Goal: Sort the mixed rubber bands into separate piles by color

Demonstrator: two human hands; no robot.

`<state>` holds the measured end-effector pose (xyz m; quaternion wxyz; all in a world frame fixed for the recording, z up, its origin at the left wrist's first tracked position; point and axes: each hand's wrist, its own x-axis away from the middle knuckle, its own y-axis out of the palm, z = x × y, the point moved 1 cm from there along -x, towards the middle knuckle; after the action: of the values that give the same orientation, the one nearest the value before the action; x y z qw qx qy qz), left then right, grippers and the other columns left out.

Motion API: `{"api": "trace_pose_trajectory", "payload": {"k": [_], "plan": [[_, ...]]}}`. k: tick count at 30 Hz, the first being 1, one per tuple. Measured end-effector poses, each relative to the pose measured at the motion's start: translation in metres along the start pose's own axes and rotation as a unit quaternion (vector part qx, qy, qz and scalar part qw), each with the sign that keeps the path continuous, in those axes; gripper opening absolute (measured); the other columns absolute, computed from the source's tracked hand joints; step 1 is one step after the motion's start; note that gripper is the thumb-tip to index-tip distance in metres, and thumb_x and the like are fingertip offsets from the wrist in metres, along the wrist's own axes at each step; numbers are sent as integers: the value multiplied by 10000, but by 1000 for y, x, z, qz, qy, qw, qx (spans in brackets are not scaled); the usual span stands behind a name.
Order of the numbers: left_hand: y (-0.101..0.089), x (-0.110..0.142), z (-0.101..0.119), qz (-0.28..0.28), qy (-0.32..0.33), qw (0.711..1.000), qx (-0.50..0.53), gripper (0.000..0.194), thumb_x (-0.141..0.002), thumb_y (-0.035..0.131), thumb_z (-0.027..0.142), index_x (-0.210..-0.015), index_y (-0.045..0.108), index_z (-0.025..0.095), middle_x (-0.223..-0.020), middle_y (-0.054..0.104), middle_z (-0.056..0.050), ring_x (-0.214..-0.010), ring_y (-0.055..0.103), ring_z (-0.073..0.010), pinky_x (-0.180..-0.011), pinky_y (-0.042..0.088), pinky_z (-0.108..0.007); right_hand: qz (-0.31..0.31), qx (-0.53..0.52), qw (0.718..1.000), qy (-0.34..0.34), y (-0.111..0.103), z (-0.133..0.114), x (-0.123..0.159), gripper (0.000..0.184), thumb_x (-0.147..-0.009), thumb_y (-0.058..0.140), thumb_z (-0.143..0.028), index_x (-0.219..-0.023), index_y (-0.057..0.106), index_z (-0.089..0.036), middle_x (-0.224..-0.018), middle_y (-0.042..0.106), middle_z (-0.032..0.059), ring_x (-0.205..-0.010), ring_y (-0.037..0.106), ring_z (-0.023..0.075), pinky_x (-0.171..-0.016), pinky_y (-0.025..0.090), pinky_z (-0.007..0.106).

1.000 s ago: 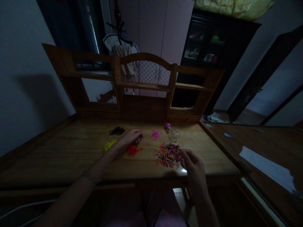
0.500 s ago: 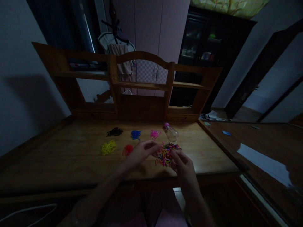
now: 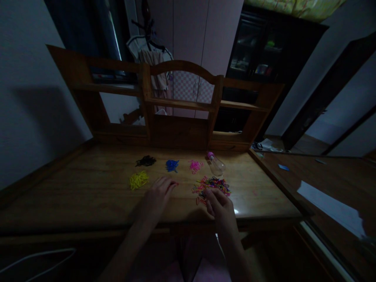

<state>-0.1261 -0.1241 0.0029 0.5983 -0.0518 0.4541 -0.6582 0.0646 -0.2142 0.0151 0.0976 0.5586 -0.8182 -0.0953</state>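
Observation:
Small rubber bands lie on the wooden desk in heaps sorted by colour, with one mixed heap (image 3: 216, 184) at the right. My left hand (image 3: 157, 194) is over the spot of the red heap and covers nearly all of it. Its fingers are drawn together, and a red rubber band (image 3: 175, 184) shows by the fingertips. What those fingers hold is hidden. At the near edge of the mixed heap, my right hand (image 3: 220, 205) has thumb and forefinger pinched; anything between them is too small and dark to name.
Yellow (image 3: 138, 180), black (image 3: 146, 160), blue (image 3: 172, 165) and pink (image 3: 195, 166) band heaps lie around. A clear bottle with a pink cap (image 3: 216, 166) rests behind the mixed heap. A wooden shelf unit (image 3: 182, 103) borders the desk's back; paper (image 3: 330, 209) lies at right.
My left hand went from over the red and blue heaps to the mixed heap, then back left to the red heap. My right hand shifted left along the mixed heap's near side.

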Motion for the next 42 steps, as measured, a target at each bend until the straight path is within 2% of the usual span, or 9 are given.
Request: {"api": "trace_pose_trajectory", "payload": {"k": [6, 15, 19, 23, 29, 33, 34, 38, 42], "plan": [[-6, 0, -30, 5, 12, 995, -97, 218, -923, 423, 215, -966, 636, 210, -1018, 627, -62, -1011, 563, -228, -953, 427, -378, -5, -79, 996, 48, 1, 12, -7, 314, -695, 776, -455, -785, 675, -173, -626, 519, -30, -477, 392, 44, -420, 268, 160], [-17, 32, -4, 111, -87, 989, 53, 245, -912, 469, 388, -969, 650, 232, -1064, 663, -53, -1024, 607, -219, -950, 442, -327, 41, -3, 999, 21, -5, 5, -14, 332, -674, 783, -464, -830, 690, -187, -583, 514, -37, -469, 415, 58, -412, 276, 171], [-11, 50, -11, 71, -207, 966, 139, 320, -871, 503, 475, -942, 673, 213, -966, 718, -51, -890, 665, -234, -782, 505, -300, 29, 46, 997, -48, -5, 1, -19, 290, -739, 740, -449, -846, 692, -184, -530, 468, -56, -452, 371, 55, -424, 251, 179], [-7, 52, -15, -12, -221, 951, 214, 341, -857, 523, 477, -951, 687, 194, -950, 730, -54, -878, 674, -230, -746, 501, -273, 25, 105, 989, -98, 4, 0, -23, 261, -753, 725, -426, -846, 699, -183, -659, 613, -9, -554, 496, 97, -493, 350, 206], [-8, 45, -16, -32, -211, 945, 248, 320, -852, 523, 463, -849, 667, 177, -810, 705, -30, -808, 659, -209, -687, 480, -249, -76, 234, 947, -209, 71, -3, -69, 222, -854, 602, -386, -879, 685, -182, -819, 695, 43, -700, 603, 153, -627, 428, 248], [-4, 45, -23, -23, -219, 943, 248, 315, -823, 552, 453, -823, 647, 154, -749, 678, -30, -745, 639, -200, -626, 463, -241, -162, 485, 826, -239, 143, -2, -109, 181, -907, 508, -257, -976, 659, -186, -981, 703, 71, -874, 632, 185, -730, 424, 265], [-3, 46, -24, -21, -220, 943, 249, 320, -818, 555, 456, -820, 645, 150, -755, 677, -34, -748, 637, -201, -627, 464, -243, -170, 504, 814, -234, 159, 0, -116, 173, -904, 501, -223, -963, 659, -185, -1003, 701, 83, -911, 629, 200, -744, 417, 274], [-1, 46, -25, -16, -225, 938, 265, 335, -809, 556, 469, -852, 648, 149, -809, 682, -43, -776, 632, -201, -653, 478, -245, -189, 526, 797, -228, 201, 8, -125, 173, -851, 527, -153, -985, 634, -181, -1012, 697, 115, -947, 626, 241, -741, 404, 292], [-6, 47, -16, -26, -213, 943, 256, 342, -837, 531, 490, -809, 630, 164, -749, 652, -19, -743, 610, -179, -648, 462, -222, -176, 518, 805, -232, 196, 0, -127, 257, -860, 532, -173, -1111, 570, -210, -1036, 690, 84, -961, 619, 215, -745, 399, 271]]}}
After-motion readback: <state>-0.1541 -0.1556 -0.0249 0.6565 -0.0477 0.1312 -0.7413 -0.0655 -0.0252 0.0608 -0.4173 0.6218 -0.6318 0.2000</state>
